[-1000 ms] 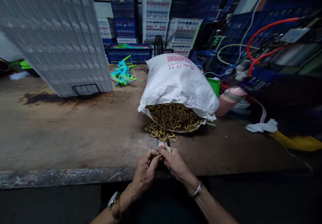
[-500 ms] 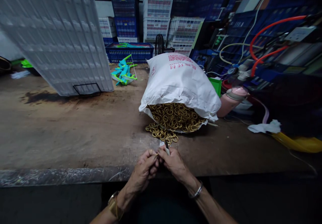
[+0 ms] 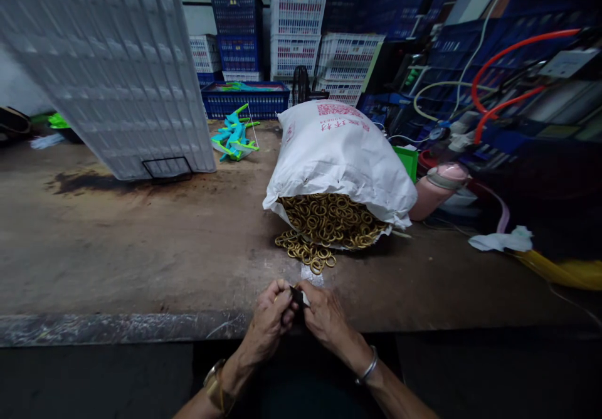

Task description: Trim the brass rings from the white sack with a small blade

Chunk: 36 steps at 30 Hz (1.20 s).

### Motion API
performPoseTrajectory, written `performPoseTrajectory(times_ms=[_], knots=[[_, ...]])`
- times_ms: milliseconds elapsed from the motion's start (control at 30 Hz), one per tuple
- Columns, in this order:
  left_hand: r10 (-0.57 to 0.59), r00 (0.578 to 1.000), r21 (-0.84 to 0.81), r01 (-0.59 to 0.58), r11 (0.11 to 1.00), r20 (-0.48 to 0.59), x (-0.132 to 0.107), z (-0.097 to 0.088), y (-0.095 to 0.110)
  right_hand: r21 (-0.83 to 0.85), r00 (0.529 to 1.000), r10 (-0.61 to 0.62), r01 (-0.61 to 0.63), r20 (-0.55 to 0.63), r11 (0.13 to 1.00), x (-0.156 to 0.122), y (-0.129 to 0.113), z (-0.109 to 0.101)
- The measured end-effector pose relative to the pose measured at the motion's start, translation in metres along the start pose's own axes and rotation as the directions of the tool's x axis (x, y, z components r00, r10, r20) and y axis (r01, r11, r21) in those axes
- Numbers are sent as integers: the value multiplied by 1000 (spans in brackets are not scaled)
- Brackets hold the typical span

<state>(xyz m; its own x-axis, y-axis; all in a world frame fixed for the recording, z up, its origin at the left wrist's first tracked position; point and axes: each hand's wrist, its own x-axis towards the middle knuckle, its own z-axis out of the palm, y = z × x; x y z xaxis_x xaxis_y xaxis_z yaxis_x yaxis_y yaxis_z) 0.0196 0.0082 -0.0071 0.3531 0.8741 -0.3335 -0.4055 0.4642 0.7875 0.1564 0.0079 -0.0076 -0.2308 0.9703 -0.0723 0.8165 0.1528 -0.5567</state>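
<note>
Close to the table's front edge, my left hand is closed in a pinch around a small brass-coloured ring, mostly hidden by the fingers. Touching it from the right, my right hand grips a small knife with a dark flat blade and a pale handle. The blade points left, against the left fingertips. Just beyond the hands lies a loose pile of brass-coloured rings. They spill from the open mouth of a white woven sack lying on its side, full of such rings.
A tall ribbed translucent panel stands at the left in a black wire stand. Blue-green plastic pieces and a blue crate sit farther back. Right of the sack are a pink bottle, a white cloth and red hoses.
The knife has swung from pointing away over the table to lying leftward across my left fingertips. The ring between the hands is now more hidden. The view has shifted slightly.
</note>
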Motion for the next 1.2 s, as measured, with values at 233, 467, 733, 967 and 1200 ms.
performPoseTrajectory(times_ms=[233,467,733,967,1200], knots=[[-2,1000,64,4,998,-29,0,2,0,-71,999,27,-25,30,997,0,-1,-3],[-8,996,55,3,998,87,-15,9,12,-228,983,175,-182,-49,956,7,18,-7],[-88,994,-147,96,984,60,-13,9,17,-144,935,181,-233,-304,962,22,35,-11],[-89,995,-241,96,966,42,-9,3,16,-271,946,210,-275,-246,922,25,25,-10],[-214,975,-424,219,879,59,-2,-7,13,-79,958,149,-173,-245,982,20,33,-12]])
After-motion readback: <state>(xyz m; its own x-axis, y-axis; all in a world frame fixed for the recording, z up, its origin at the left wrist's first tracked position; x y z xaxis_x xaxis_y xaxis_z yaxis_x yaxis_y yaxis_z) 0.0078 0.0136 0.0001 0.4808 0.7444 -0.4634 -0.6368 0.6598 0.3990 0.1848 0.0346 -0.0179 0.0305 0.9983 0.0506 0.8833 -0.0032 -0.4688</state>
